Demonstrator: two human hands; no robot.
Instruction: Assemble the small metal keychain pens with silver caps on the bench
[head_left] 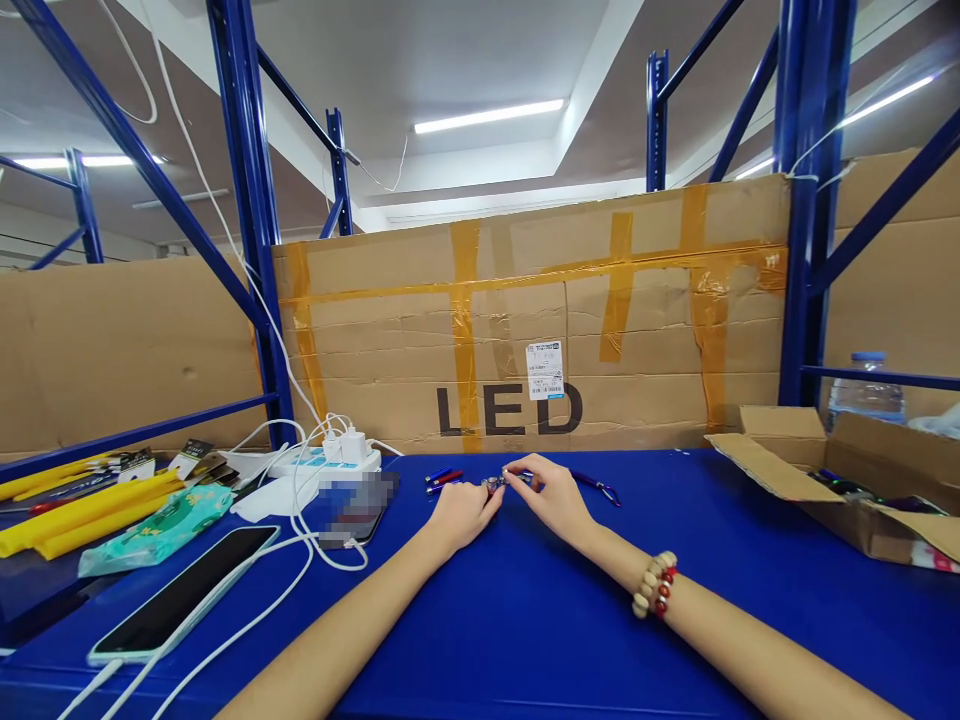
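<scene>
My left hand (466, 512) rests low over the blue tabletop, its thumb and fingers closed on a small shiny metal piece (493, 484). Fingertips of my right hand (553, 498) pinch the other side of that piece; it is too small to name. Just left of my hands lie a few short blue and red pen-like sticks (441, 480). Beyond my right hand is a dark blue-handled tool (598, 486), partly hidden by the hand; its kind is unclear.
A phone (184, 595) with white cables lies at the left, near a white power strip (352, 460) with chargers. Yellow tubes (105, 510) and a green packet (157, 530) are at far left. An open cardboard box (862, 510) stands at the right; a large carton (637, 390) closes off the back.
</scene>
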